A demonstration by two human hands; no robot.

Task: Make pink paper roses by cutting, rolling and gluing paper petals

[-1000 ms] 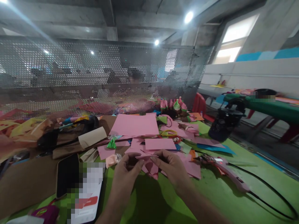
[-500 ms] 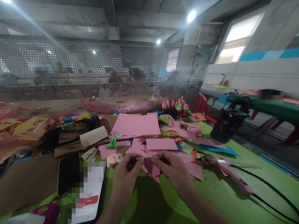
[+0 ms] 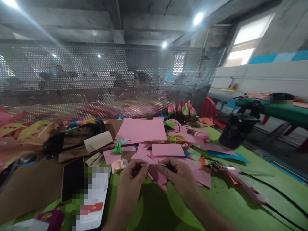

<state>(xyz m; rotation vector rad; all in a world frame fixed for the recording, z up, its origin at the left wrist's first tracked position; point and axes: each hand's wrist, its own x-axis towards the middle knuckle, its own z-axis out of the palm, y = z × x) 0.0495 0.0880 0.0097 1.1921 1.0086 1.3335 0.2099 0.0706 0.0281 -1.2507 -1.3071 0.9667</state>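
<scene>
Between both hands, just above the green table, is a small piece of pink paper (image 3: 154, 167), seen almost edge-on. My left hand (image 3: 132, 179) pinches its left end between thumb and fingers. My right hand (image 3: 179, 177) pinches the right end the same way. Behind and below the fingers lie loose pink paper pieces (image 3: 201, 175), several overlapping. A folded pink card (image 3: 167, 149) rests just beyond the hands. Close to my left hand sits a small wrapped peach-coloured lump (image 3: 117, 166). The fingertips partly cover the held paper.
A pink hot glue gun (image 3: 250, 189) with a black cord lies at right. Two phones (image 3: 72, 179) are at left. Scissors (image 3: 177, 138), a pink paper stack (image 3: 141, 129) and cone-shaped crafts (image 3: 185, 109) stand farther back, before a perforated metal screen (image 3: 96, 77). A black bin-like container (image 3: 237, 128) is at right.
The view has shifted slightly, so everything appears a little lower and to the right. Both hands keep their pinch on the pink paper, which looks slightly tilted compared with before.
</scene>
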